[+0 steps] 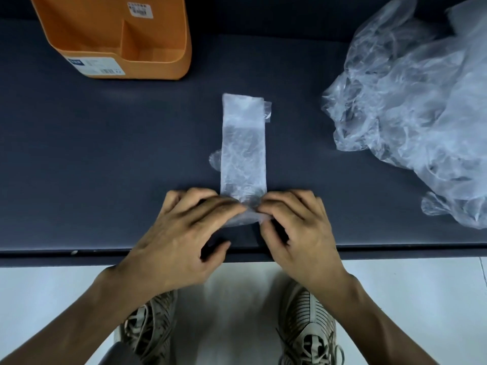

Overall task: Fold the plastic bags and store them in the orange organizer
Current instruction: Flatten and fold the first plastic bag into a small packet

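Folded strip (243, 148): one clear plastic bag flattened into a long narrow band; it lies on the dark worktop (105, 154), running straight away from the person, its near end at the worktop's front edge, presumably so that end can be turned over on a firm surface
Near end of strip: lifted slightly and creased at an angle between the two hands; this reads as the start of a corner fold, though the exact fold cannot be told
Left hand (184, 233): at the strip's near left corner; fingers bent, fingertips gathered on the plastic, pinching or pressing it; thumb tucked beneath, apart from the strip
Right hand (295, 230): at the strip's near right corner, facing the left hand; fingers curled, tips nipping the plastic edge, so that both hands hold the same end and the crease stays square
Far end of strip: lies loose, with a small flap of film poking out to its right; a second flap bulges out at the left of the strip's middle
Orange organizer (158, 35): beyond the strip and to its left, well apart; open compartments face up and, as far as can be seen, hold no bags; judged to be set within reach for the finished fold
Unfolded bags (411, 106): a crumpled clear heap to the right of the strip, apart from it, awaiting their turn
Stage: folding of one bag is under way; storing is not yet begun
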Motion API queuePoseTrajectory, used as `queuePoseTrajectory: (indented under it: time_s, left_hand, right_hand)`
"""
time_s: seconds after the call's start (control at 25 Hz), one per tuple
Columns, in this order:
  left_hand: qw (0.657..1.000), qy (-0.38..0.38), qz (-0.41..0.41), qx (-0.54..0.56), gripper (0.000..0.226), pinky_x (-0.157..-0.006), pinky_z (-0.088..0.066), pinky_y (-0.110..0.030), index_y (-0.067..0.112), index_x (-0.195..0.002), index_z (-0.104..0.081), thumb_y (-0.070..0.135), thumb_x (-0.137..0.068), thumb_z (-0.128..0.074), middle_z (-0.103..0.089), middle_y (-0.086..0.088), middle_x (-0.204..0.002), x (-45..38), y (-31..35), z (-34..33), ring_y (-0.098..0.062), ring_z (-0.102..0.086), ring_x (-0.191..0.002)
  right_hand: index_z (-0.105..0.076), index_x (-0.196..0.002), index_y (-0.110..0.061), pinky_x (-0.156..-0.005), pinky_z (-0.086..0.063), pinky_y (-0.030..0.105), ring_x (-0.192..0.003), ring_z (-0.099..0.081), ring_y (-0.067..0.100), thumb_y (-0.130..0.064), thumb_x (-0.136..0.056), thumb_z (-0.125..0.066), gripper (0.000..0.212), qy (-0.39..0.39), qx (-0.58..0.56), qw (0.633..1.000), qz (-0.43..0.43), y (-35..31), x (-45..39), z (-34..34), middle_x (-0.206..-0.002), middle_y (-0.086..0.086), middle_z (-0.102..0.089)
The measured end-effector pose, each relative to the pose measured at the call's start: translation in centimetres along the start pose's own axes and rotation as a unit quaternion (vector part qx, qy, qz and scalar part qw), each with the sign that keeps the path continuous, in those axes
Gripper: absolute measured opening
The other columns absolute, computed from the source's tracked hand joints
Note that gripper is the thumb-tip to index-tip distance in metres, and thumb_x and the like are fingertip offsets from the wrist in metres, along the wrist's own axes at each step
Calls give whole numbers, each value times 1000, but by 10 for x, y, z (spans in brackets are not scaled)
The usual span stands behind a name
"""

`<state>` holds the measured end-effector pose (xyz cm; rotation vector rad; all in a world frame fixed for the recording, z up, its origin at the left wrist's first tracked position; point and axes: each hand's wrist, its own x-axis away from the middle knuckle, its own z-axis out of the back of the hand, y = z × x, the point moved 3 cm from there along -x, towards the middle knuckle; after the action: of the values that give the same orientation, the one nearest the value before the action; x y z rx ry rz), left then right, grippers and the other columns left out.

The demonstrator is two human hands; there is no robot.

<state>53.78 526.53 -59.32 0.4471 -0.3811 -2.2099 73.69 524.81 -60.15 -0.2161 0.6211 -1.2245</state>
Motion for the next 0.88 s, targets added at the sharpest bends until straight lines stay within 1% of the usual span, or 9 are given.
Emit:
queuePoseTrajectory:
  time_s: [0.08, 0.16, 0.32, 0.4, 0.48, 0.6, 0.72, 0.8, 0.88]
  left_hand:
    - [1000, 20, 24, -4, 48, -91, -35, -36, 15, -128, -65, 30, -83, -61, -69, 5, -120, 0, -3, -1, -18, -53, -113]
    - [996, 60, 61, 12, 39, -89, -35, -35, 14, -121, -69, 30, -86, -61, -71, 6, -107, -3, -3, 0, -15, -56, -106]
    - [969, 90, 179, 144, 27, -92, -38, -33, 23, -104, -74, 41, -91, -58, -60, 36, -100, -11, -5, 2, -1, -55, -99]
    - [956, 71, 214, 187, 28, -95, -44, -45, 27, -102, -73, 46, -91, -55, -62, 34, -104, -15, -8, 1, -1, -55, -102]
    - [943, 61, 249, 213, 29, -93, -46, -51, 27, -98, -73, 48, -91, -54, -65, 27, -103, -18, -9, 1, -5, -57, -99]
    - [929, 70, 295, 213, 20, -90, -49, -49, 27, -91, -74, 39, -90, -58, -67, 24, -87, -21, -11, 1, -5, -62, -86]
    - [940, 73, 301, 144, 15, -90, -47, -50, 29, -93, -73, 35, -85, -61, -67, 21, -79, -26, -10, 1, -9, -64, -80]
    - [960, 77, 262, 57, 28, -86, -40, -41, 25, -109, -71, 34, -84, -64, -68, 14, -98, -28, -8, 2, -16, -62, -89]
    - [983, 62, 172, -15, 40, -84, -32, -35, 20, -120, -68, 37, -84, -66, -65, 6, -118, -26, -5, 0, -20, -56, -99]
  right_hand:
    - [-76, -97, -11, -81, -48, 41, -98, -61, 23, -20, -93, -62, 17, 4, -39, 999, -12, 6, -2, 4, -108, -4, -72]
    - [-75, -99, -10, -81, -48, 44, -97, -62, 22, -23, -94, -61, 20, -8, -64, 998, -22, 10, -2, 7, -104, -5, -72]
    - [-64, -122, -17, -91, -47, 34, -100, -57, 14, -35, -89, -64, 38, -52, -129, 987, -78, 8, -8, 12, -109, -19, -61]
    - [-67, -113, -17, -86, -47, 26, -93, -57, 12, -34, -89, -67, 30, -53, -148, 983, -99, 8, -13, 10, -103, -18, -62]
    - [-70, -97, -16, -71, -46, 22, -76, -57, 7, -30, -90, -67, 17, -41, -172, 972, -154, 10, -19, 6, -83, -15, -64]
    - [-65, -84, -16, -57, -46, 29, -52, -51, 11, -27, -91, -67, 13, -66, -148, 967, -199, 12, -32, 1, -58, -12, -53]
    - [-63, -87, -21, -60, -50, 34, -52, -53, 14, -27, -92, -67, 9, -93, -92, 970, -204, 14, -43, -3, -58, -10, -57]
    - [-63, -90, -23, -61, -51, 34, -51, -51, 11, -29, -93, -66, 7, -95, -85, 974, -188, 15, -47, -2, -59, -13, -56]
    - [-64, -91, -23, -59, -51, 34, -51, -47, 8, -29, -95, -65, 7, -96, -81, 978, -168, 17, -50, -1, -58, -16, -52]
